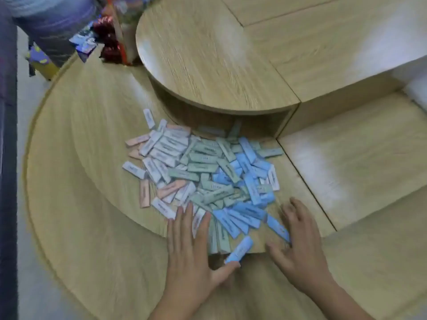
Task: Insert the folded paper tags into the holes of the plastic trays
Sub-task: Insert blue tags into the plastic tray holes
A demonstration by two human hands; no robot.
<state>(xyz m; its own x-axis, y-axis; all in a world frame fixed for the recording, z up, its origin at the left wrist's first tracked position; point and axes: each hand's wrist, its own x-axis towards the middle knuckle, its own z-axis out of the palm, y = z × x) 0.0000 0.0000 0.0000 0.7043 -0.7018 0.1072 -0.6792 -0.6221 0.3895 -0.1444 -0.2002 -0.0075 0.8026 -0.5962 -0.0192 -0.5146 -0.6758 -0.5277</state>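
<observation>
While looking down from the head view, can spot the folded paper tags (203, 172) heaped loose on the middle step of the wooden table (92, 146). Got the left hand (191, 245) flat on the heap's near edge, fingers straight and spread, gripping nothing. Same for the right hand (298, 243), spread, touching blue ones on the right. Guessing feather-light, slidey, easily creased, so best pinched by the long edges. Can't see any trays. Smooth pale woodgrain all round, plus a raised round tier (208, 54) behind and blurry colourful clutter (108, 40) far left.
</observation>
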